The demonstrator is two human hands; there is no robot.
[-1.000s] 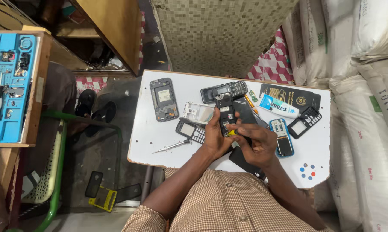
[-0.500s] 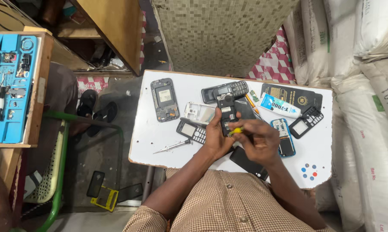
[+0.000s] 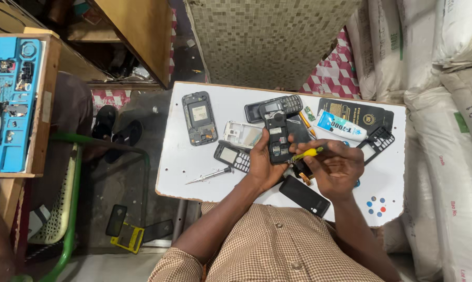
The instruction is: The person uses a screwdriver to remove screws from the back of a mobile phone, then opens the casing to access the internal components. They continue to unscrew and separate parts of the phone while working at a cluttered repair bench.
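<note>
Left hand wrapped round opened black phone body, held above white table. Right hand pinches yellow-handled screwdriver, tip at phone's lower right edge. Keep phone steady, driver square to screw, light pressure.

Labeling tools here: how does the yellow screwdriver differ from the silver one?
The yellow screwdriver is gripped in the right hand, its tip at the opened phone held by the left hand; the silver screwdriver lies untouched on the white table. The yellow one has a coloured handle; the silver one is bare metal throughout. Both are slim.
</note>
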